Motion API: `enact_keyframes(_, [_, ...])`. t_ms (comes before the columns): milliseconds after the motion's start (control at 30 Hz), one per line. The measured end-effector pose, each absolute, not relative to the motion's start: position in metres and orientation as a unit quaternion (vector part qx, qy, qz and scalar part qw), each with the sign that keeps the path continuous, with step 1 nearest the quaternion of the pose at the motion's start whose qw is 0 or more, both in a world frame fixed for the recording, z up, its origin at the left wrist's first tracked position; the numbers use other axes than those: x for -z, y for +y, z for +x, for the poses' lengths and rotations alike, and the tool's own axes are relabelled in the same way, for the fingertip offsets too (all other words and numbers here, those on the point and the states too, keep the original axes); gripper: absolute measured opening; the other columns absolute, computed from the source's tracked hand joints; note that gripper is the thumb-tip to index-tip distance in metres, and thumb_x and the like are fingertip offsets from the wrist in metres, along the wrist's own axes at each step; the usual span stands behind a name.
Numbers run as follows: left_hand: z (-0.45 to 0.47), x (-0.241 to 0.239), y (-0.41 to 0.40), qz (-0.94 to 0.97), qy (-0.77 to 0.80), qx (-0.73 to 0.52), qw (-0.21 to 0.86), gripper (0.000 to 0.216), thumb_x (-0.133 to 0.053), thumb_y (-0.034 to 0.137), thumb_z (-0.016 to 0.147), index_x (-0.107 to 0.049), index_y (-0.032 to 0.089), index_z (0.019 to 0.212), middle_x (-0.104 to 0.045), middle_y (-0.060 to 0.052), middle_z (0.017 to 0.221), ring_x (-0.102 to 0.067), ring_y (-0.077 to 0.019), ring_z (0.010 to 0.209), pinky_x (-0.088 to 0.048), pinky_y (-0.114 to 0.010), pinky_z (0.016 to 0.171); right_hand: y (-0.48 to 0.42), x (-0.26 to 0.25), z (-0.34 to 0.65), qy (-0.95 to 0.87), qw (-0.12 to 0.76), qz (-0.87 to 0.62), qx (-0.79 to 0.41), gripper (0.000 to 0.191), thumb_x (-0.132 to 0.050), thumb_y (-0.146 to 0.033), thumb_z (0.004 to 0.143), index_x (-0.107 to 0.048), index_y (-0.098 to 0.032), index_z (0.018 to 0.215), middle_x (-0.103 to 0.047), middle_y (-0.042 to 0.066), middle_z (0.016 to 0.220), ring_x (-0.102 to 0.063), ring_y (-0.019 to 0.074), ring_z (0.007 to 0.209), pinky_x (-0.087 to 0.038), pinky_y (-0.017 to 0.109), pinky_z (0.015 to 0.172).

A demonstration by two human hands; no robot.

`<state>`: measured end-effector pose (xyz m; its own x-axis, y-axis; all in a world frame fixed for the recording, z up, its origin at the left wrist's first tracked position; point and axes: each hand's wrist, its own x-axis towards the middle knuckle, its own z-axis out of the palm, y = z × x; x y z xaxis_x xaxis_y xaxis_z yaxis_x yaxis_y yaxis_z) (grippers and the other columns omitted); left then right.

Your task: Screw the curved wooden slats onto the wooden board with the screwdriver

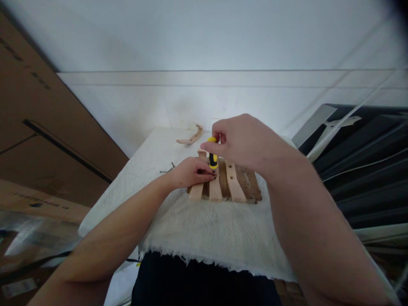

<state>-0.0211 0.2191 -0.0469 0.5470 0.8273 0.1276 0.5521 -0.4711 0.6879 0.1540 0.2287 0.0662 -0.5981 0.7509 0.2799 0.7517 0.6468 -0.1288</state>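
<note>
A wooden board (245,185) with three pale slats (234,182) across it lies on a white cloth (207,229). My right hand (242,142) is closed on the top of a yellow and black screwdriver (213,159), held upright over the middle slat. My left hand (191,172) rests on the left slats, its fingers pinched together at the screwdriver's tip. What the fingers hold there is too small to make out.
A curved wooden piece (192,137) lies at the far end of the cloth. A few dark screws (168,169) lie left of my left hand. Cardboard boxes (41,127) stand at the left, dark panels (366,170) at the right, a white wall behind.
</note>
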Motion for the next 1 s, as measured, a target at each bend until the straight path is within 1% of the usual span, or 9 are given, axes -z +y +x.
enact_keyframes(167, [-0.021,0.048,0.220,0.817,0.421,-0.237,0.315,0.016,-0.063,0.024,0.081,-0.075,0.017,0.089,-0.073,-0.002,0.082,-0.061,-0.0119,0.072,-0.043,-0.021,0.065,0.234,-0.060,0.149,-0.928,0.179,-0.326,-0.029,0.031,-0.047,-0.025,0.087,-0.072,-0.018,0.103,-0.070,0.008,0.100,-0.061,0.0182,0.086,-0.040,0.029,0.075])
enact_keyframes(300, [-0.023,0.050,0.221,0.821,0.425,-0.238,0.298,0.017,-0.063,0.027,0.080,-0.075,0.017,0.087,-0.072,-0.001,0.078,-0.059,-0.0113,0.068,-0.041,-0.021,0.063,0.230,-0.069,0.161,-0.937,0.152,-0.305,-0.076,0.037,-0.044,-0.017,0.084,-0.069,-0.019,0.111,-0.072,0.006,0.096,-0.061,0.0148,0.075,-0.039,0.027,0.067])
enact_keyframes(433, [-0.024,0.052,0.222,0.820,0.429,-0.231,0.299,0.018,-0.063,0.027,0.080,-0.075,0.017,0.089,-0.072,-0.001,0.079,-0.060,-0.0118,0.070,-0.042,-0.021,0.065,0.225,-0.077,0.169,-0.927,0.121,-0.350,-0.064,0.030,-0.048,-0.030,0.086,-0.072,-0.017,0.100,-0.072,0.007,0.086,-0.060,0.0156,0.069,-0.037,0.027,0.060])
enact_keyframes(533, [-0.025,0.053,0.223,0.824,0.423,-0.227,0.301,0.019,-0.063,0.027,0.080,-0.075,0.018,0.092,-0.074,-0.002,0.085,-0.062,-0.0127,0.075,-0.043,-0.022,0.069,0.228,-0.076,0.169,-0.898,0.125,-0.422,-0.010,0.037,-0.054,-0.047,0.083,-0.072,-0.015,0.087,-0.071,0.010,0.079,-0.061,0.0192,0.069,-0.036,0.029,0.058])
enact_keyframes(633, [-0.026,0.052,0.227,0.819,0.419,-0.224,0.323,0.023,-0.063,0.029,0.080,-0.075,0.016,0.095,-0.075,-0.005,0.090,-0.064,-0.0140,0.080,-0.045,-0.023,0.074,0.233,-0.071,0.168,-0.899,0.120,-0.420,0.017,0.035,-0.048,-0.041,0.088,-0.072,-0.015,0.089,-0.072,0.012,0.086,-0.064,0.0217,0.078,-0.039,0.031,0.064])
enact_keyframes(733, [-0.027,0.047,0.230,0.817,0.416,-0.194,0.348,0.024,-0.065,0.032,0.080,-0.075,0.016,0.094,-0.075,-0.005,0.091,-0.065,-0.0143,0.081,-0.046,-0.023,0.077,0.232,-0.066,0.165,-0.919,0.116,-0.377,-0.015,0.036,-0.042,-0.033,0.092,-0.068,-0.017,0.110,-0.072,0.013,0.104,-0.065,0.0224,0.092,-0.043,0.031,0.074])
enact_keyframes(833, [-0.025,0.040,0.232,0.820,0.421,-0.166,0.349,0.021,-0.066,0.030,0.079,-0.076,0.015,0.088,-0.074,-0.004,0.084,-0.063,-0.0133,0.075,-0.044,-0.023,0.072,0.227,-0.064,0.163,-0.930,0.092,-0.354,-0.038,0.040,-0.039,-0.026,0.093,-0.056,-0.013,0.128,-0.069,0.016,0.110,-0.064,0.0230,0.093,-0.043,0.031,0.074])
enact_keyframes(900, [-0.024,0.038,0.233,0.824,0.412,-0.165,0.352,0.016,-0.067,0.026,0.077,-0.076,0.015,0.083,-0.073,-0.002,0.080,-0.061,-0.0121,0.072,-0.043,-0.022,0.069,0.225,-0.065,0.163,-0.931,0.087,-0.353,-0.026,0.037,-0.040,-0.024,0.093,-0.057,-0.012,0.124,-0.069,0.017,0.107,-0.064,0.0232,0.090,-0.042,0.031,0.072])
enact_keyframes(1000, [-0.023,0.037,0.232,0.821,0.412,-0.173,0.355,0.015,-0.066,0.025,0.077,-0.076,0.015,0.082,-0.072,-0.002,0.079,-0.060,-0.0113,0.071,-0.043,-0.023,0.069,0.227,-0.067,0.166,-0.923,0.091,-0.373,0.004,0.033,-0.046,-0.038,0.092,-0.065,-0.013,0.102,-0.069,0.016,0.099,-0.062,0.0223,0.084,-0.040,0.031,0.069])
